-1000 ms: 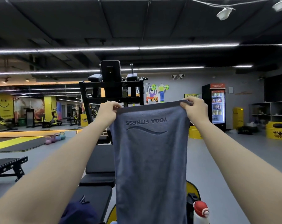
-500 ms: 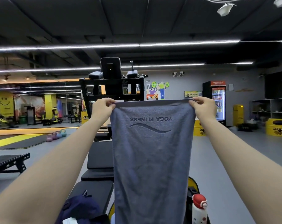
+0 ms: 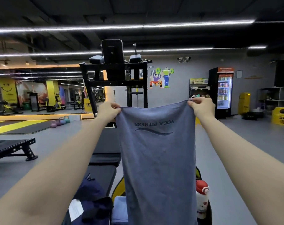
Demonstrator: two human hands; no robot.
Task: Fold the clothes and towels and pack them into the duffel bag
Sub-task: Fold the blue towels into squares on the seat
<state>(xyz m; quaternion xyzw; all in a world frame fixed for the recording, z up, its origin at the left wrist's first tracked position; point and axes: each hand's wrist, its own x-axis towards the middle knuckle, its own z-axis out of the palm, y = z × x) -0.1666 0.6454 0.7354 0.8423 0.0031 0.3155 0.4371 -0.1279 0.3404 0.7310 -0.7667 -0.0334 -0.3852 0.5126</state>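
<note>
Between the hands: towel (image 3: 157,159) hangs, long axis vertical (print mirrored).
Left hand (image 3: 108,111): pinches left top corner.
Right hand (image 3: 202,107): pinches right top corner.

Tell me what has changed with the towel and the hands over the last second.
Both hands spread apart, the right hand moving outward, widening the grey-blue YOGA FITNESS towel, whose top edge now sags slightly. The left hand and the right one keep pinching its top corners; it hangs in front of the person as before.
</note>
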